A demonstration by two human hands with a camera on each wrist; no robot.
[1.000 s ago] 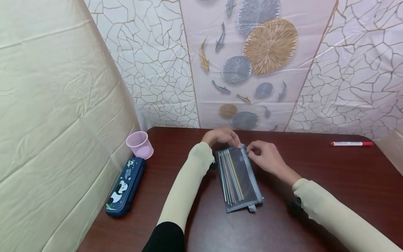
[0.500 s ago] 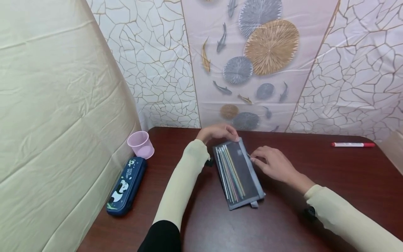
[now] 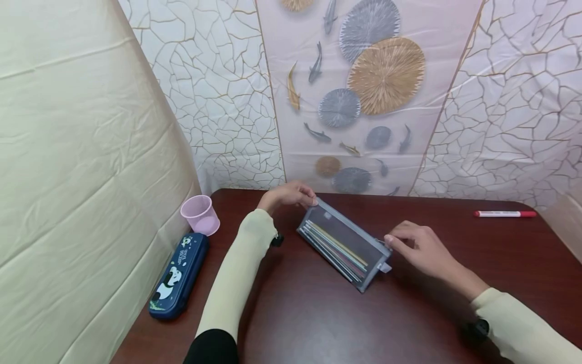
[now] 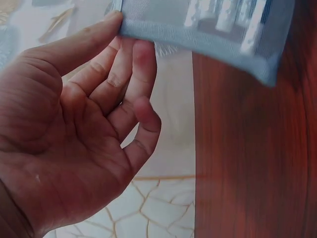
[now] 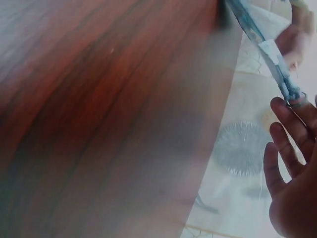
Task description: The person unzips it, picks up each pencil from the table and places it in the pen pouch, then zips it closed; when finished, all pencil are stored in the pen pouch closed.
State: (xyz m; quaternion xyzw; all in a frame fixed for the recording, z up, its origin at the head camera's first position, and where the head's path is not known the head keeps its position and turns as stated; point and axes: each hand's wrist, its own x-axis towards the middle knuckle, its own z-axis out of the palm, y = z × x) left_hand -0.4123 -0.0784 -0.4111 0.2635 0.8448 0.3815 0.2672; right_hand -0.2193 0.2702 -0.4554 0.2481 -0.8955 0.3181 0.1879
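A grey see-through zip pouch [image 3: 343, 226] is tilted over the table, with several slim pencils [image 3: 338, 247] lying lengthwise inside. At its upper left corner my left hand [image 3: 291, 194] pinches the edge between thumb and fingers; the left wrist view shows the thumb on the pouch's grey border [image 4: 163, 37]. My right hand [image 3: 420, 250] pinches the zipper pull [image 3: 381, 241] near the pouch's lower right end, beside a small fabric tab [image 3: 385, 267]. In the right wrist view the pouch [image 5: 260, 39] appears edge-on, its end at my right fingertips.
On the left of the brown table [image 3: 291, 323] lies a navy pencil case [image 3: 179, 275] with a panda print, a pink cup [image 3: 200, 215] behind it. A red and white marker [image 3: 504, 214] lies at the back right. A patterned cloth [image 3: 218, 101] hangs behind the table.
My right hand has drawn the zipper pull along the pouch's edge from the top towards the lower right. My left hand has moved left, and the pouch has turned to a slant.
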